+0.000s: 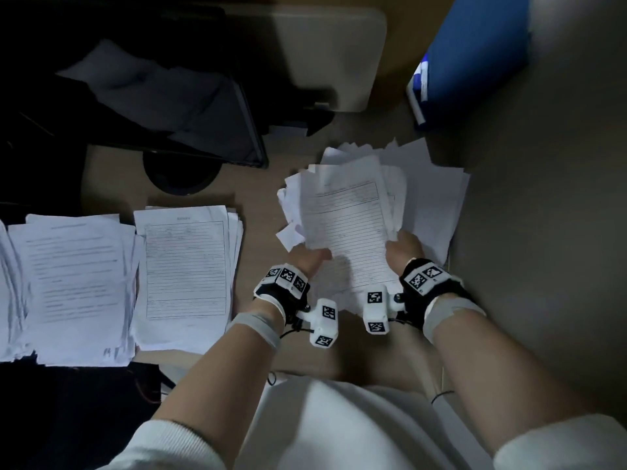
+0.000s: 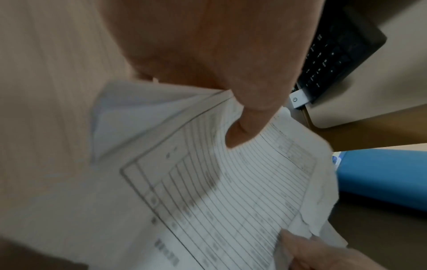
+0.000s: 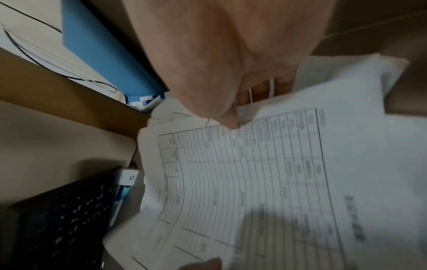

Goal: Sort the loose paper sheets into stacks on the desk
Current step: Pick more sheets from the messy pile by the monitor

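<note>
A loose bundle of paper sheets (image 1: 353, 218) is held up over the desk, its top sheet a ruled form (image 2: 231, 191) (image 3: 254, 173). My left hand (image 1: 310, 257) grips the bundle's near left edge, thumb on top (image 2: 251, 109). My right hand (image 1: 403, 247) grips the near right edge, thumb pressed on the form (image 3: 221, 113). More white sheets (image 1: 434, 198) lie under and to the right of the bundle. Two sorted stacks lie at the left: a ruled-form stack (image 1: 185, 273) and a text-page stack (image 1: 74, 286).
A black keyboard (image 1: 217, 130) (image 3: 64, 219) sits behind the stacks, with a round dark base (image 1: 179, 174) beside it. A blue box (image 1: 475, 52) (image 2: 381, 175) stands at the back right. A further pile of paper shows at the far left edge (image 1: 6, 300).
</note>
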`<state>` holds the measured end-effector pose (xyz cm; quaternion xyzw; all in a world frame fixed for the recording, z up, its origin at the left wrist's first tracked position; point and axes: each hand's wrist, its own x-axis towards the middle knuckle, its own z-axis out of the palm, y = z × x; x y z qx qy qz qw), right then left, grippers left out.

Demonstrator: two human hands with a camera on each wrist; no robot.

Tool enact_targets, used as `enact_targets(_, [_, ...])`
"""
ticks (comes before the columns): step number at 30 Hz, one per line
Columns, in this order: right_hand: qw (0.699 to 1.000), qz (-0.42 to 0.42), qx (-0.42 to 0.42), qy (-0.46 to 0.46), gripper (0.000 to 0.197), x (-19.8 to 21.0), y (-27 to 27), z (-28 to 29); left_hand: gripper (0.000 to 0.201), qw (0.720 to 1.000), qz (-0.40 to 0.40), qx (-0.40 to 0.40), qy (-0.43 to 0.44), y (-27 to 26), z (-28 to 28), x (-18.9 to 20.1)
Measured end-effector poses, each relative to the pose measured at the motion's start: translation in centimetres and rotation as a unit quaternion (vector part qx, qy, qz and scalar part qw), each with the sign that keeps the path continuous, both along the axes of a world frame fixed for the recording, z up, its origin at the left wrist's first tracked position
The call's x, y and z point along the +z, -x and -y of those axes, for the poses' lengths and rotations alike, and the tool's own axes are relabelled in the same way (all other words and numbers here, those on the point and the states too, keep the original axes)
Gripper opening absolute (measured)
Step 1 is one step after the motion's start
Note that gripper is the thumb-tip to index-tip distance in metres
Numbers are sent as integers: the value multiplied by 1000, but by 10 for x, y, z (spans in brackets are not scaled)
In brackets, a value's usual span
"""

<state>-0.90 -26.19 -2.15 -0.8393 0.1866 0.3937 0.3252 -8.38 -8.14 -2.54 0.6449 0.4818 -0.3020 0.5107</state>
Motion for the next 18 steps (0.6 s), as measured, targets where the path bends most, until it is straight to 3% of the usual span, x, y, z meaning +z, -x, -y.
enact_targets(3, [999,36,20,28,39,9,-19,10,28,997,30,7,-66,-5,-1,-1])
enact_targets(8, [995,43,69,65,51,12,-47,7,18,995,37,91,7,-8,2,-4])
enact_targets(10, [992,28,93,76,46,9,-49,5,9,995,48,83,-15,-4,1,-7])
enact_targets(12, [992,8,104,68,41,5,-47,2,14,994,41,88,-44,0,-7,-10])
enact_targets(15, [996,-28,72,41,57,-5,-34,-1,17,993,-2,85,-80,5,-25,-5])
enact_targets(18, [997,-15,57,52,58,-11,-22,-5,16,993,-29,47,-108,5,-42,0])
